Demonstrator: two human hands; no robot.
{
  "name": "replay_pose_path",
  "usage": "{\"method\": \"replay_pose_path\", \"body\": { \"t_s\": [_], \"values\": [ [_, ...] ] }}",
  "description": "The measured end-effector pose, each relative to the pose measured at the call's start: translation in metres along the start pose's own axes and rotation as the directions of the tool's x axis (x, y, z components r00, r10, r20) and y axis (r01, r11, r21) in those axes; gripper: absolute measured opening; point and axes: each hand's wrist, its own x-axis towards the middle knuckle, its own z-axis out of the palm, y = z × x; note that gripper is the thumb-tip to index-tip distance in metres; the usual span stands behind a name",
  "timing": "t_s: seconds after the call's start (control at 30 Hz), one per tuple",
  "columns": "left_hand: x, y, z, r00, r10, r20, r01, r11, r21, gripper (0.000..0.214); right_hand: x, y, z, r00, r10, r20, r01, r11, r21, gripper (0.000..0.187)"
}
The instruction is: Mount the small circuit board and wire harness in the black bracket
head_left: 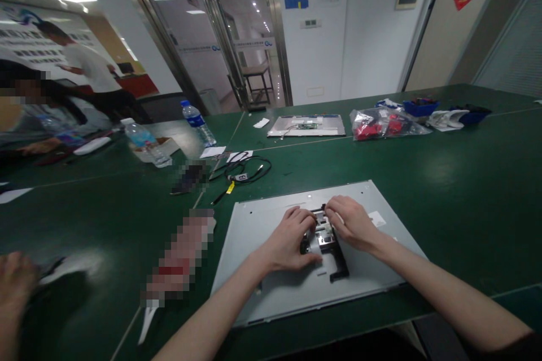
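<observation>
A flat grey-white metal panel [275, 287], like the back of a display, lies in front of me on the green table. On its middle sits a black bracket [340, 262] with shiny metal parts inside. My left hand [290, 240] grips the bracket's left side, fingers curled over the upper part and thumb lower down. At the bracket's top end, my right hand [349, 220] has its fingers closed round the black edge. The fingertips partly cover the bracket, so any small part between them is hidden.
Beyond the panel lie a coiled black cable [248, 172], a second panel with a circuit board [307, 126] and a plastic bag with red items [381, 124]. Water bottles [198, 123] stand at the left. Another person's hand [16, 279] is at the left edge.
</observation>
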Motion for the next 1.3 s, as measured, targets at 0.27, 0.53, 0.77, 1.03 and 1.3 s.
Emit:
{"method": "replay_pose_path", "body": {
  "t_s": [0.27,0.53,0.77,1.03,1.3],
  "values": [
    [-0.001,0.001,-0.003,1.0,0.012,-0.017,-0.012,1.0,0.0,0.044,0.002,0.004,0.0,1.0,0.001,0.026,-0.001,1.0,-0.002,0.02],
    [-0.002,-0.001,-0.001,1.0,0.004,-0.016,-0.004,1.0,0.004,0.044,-0.002,-0.002,0.007,0.942,-0.263,0.207,0.23,0.958,0.17,0.009],
    [-0.002,-0.002,0.0,1.0,-0.015,-0.013,0.015,1.0,0.011,0.045,-0.001,-0.003,0.005,0.944,-0.25,0.217,0.213,0.961,0.178,0.012],
    [-0.002,-0.002,-0.001,1.0,-0.012,-0.017,0.013,1.0,0.02,0.044,0.001,-0.005,0.006,0.934,-0.253,0.251,0.19,0.95,0.249,0.013],
    [-0.002,-0.001,-0.002,1.0,-0.006,-0.012,0.007,1.0,0.028,0.04,0.001,-0.003,0.007,0.94,-0.237,0.246,0.187,0.959,0.213,0.015]
  ]
}}
